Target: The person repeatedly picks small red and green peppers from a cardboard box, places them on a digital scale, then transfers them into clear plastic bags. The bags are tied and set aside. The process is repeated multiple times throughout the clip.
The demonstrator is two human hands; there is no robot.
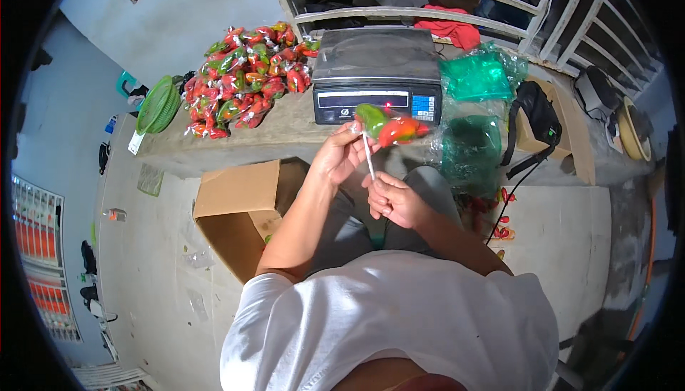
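A clear plastic bag of green and red peppers (403, 130) is held up in front of the scale. My left hand (342, 154) is closed round the neck of this bag, its fingers pinched together. From the neck a thin white strip (369, 155), perhaps the twisted bag end or a tie, runs down toward me. My right hand (394, 200) is closed on the lower end of that strip, over my lap. Behind the bag stands a digital weighing scale (377, 70) with a bare metal plate, and the bag covers part of its front panel.
Many bagged peppers (246, 77) are heaped left of the scale on the ledge, beside a green basket (158, 105). Green plastic bags (471, 141) and a black bag (536, 116) lie right. An open cardboard box (239, 190) stands by my left leg; loose peppers (504, 232) lie right.
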